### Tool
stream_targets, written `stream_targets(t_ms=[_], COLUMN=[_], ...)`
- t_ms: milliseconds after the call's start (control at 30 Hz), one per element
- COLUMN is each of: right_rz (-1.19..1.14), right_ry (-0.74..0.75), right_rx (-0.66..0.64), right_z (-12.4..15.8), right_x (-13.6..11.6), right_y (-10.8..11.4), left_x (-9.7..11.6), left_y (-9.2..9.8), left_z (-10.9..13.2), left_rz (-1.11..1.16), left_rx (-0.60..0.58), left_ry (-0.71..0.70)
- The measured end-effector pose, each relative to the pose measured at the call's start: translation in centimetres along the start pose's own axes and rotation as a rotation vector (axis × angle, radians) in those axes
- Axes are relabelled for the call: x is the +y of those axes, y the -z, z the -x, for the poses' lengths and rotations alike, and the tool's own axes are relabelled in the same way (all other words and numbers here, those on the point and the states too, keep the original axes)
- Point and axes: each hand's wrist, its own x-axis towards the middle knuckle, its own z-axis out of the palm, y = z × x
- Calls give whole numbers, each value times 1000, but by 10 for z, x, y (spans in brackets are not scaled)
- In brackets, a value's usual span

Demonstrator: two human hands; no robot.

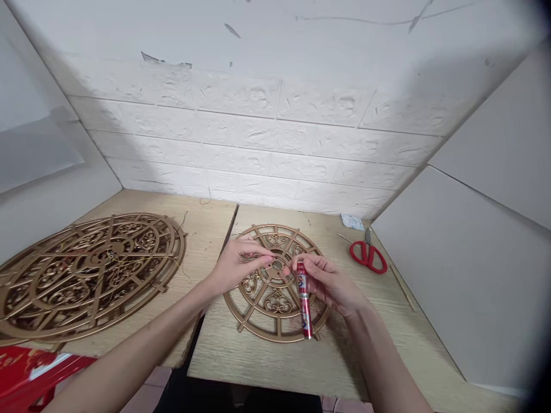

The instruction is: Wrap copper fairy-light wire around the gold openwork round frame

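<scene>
Behind the work we saw one white wall [253, 137] with a brick pattern, and one pale wooden tabletop [241, 355] made of two boards, with a dark gap between them. On the right board lay one golden openwork disc [274, 274], flat, in front of us. To the left there was a stack of similar discs [100, 259]; we counted more than one, but their exact number we could not tell, because they overlapped. A yellow thread [163, 259] crossed this stack.

Two hands were above the single disc. The right hand [329, 281] was closed around two red cylinders [306, 315], set end to end and slanting a little, between its thumb and fingers. The left hand [236, 261] had its thumb and forefinger nearly together near the disc's centre; whether they held something thin, we could not tell. Both hands and the cylinders covered parts of the disc.

Farther right lay one pair of scissors [369, 250] with red handles, one crumpled packet [352, 221] near the wall, and one thin stick [402, 287]. At lower left, the left forearm partly hid one shiny red bag [30, 373].
</scene>
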Motion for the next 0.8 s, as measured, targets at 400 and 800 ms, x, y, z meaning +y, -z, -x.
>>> stream_targets(t_ms=[400, 800], right_rz=[-93, -145], right_ry=[143, 181], right_rx=[166, 248], right_z=[-6, -5], right_x=[-3, -6], right_y=[10, 17], left_x=[-12, -19], left_y=[10, 12], left_z=[-4, -6], left_rz=[155, 150], left_rx=[108, 293], left_ry=[203, 220])
